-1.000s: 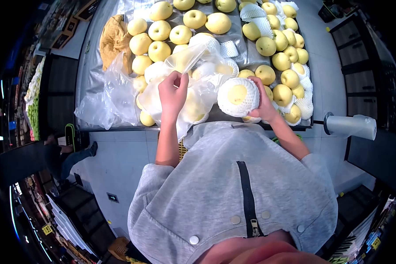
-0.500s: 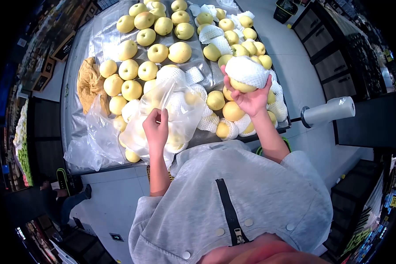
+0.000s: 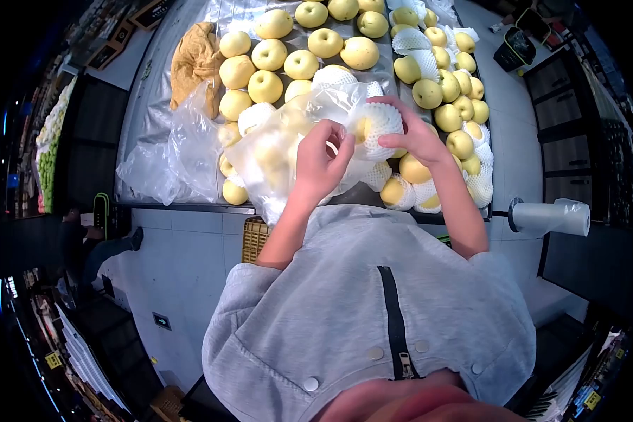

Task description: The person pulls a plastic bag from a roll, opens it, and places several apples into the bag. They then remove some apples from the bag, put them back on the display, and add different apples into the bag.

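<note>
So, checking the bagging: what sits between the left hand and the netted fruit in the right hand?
Head view: only film of the clear plastic bag, pinched by the left hand; the right hand holds the netted fruit against it.

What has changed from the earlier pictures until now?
The right hand brought the netted fruit from above the stand to the mouth of the bag, toward the left hand. The left hand still grips the bag; the right still holds the fruit; loose fruit stays on the stand.
</note>
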{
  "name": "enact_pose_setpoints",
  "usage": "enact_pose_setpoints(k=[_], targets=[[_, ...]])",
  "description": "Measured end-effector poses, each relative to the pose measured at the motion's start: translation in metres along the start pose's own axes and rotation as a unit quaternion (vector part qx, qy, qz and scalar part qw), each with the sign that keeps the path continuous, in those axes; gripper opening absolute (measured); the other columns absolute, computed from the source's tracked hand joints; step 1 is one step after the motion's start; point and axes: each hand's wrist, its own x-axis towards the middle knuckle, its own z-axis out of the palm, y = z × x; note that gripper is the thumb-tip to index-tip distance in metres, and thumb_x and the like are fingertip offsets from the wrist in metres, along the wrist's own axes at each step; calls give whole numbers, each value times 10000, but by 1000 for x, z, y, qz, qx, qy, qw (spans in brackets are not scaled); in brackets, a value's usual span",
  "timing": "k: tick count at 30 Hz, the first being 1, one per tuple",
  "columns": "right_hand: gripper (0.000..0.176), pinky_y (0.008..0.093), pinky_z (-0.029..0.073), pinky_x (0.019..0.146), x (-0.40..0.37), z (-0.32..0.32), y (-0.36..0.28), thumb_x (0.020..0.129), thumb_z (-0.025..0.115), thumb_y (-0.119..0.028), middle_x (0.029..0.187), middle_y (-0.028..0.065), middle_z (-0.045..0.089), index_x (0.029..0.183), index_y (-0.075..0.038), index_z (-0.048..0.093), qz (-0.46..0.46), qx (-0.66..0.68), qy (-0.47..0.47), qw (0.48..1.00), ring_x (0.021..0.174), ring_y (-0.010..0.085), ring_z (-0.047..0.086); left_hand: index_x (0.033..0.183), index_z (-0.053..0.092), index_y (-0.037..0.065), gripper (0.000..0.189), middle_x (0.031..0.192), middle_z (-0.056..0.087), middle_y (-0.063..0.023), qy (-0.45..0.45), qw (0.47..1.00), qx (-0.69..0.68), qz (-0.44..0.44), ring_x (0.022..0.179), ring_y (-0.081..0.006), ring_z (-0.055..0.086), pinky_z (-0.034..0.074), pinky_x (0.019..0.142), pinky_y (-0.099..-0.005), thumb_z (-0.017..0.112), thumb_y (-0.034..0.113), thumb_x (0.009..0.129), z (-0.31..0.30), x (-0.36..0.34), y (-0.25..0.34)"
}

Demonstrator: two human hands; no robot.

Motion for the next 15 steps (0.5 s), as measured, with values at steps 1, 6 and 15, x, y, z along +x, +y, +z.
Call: enact_pose_setpoints(k=[1, 6, 15], targets=[[650, 294, 465, 952, 8, 7, -1, 764, 746, -29, 1184, 45, 597, 1362, -101, 501, 44, -47, -16, 998, 1089, 137, 558, 890, 576, 18, 125, 749, 584, -31, -16, 1000, 7, 22, 621, -94, 560, 455, 549, -224, 675, 91, 870, 2, -3, 4], [586, 304, 452, 991, 52, 35, 29, 797, 639, -4, 1275, 61, 586, 1365, -76, 511, 44, -94, -195, 975, 1124, 135, 545, 783, 568, 39, 157, 713, 545, -64, 12, 965, 165, 202, 611, -231, 567, 454, 541, -319, 713, 96, 771, 1, -15, 37], [500, 412, 531, 936, 96, 128, 35, 902, 669, -195, 1200, 96, 587, 1354, -89, 481, 149, 350, -207, 901, 1127, 237, 598, 843, 555, 44, 156, 796, 540, -94, -67, 967, 60, 237, 686, -294, 560, 461, 588, -394, 671, 148, 828, 18, -34, 42]])
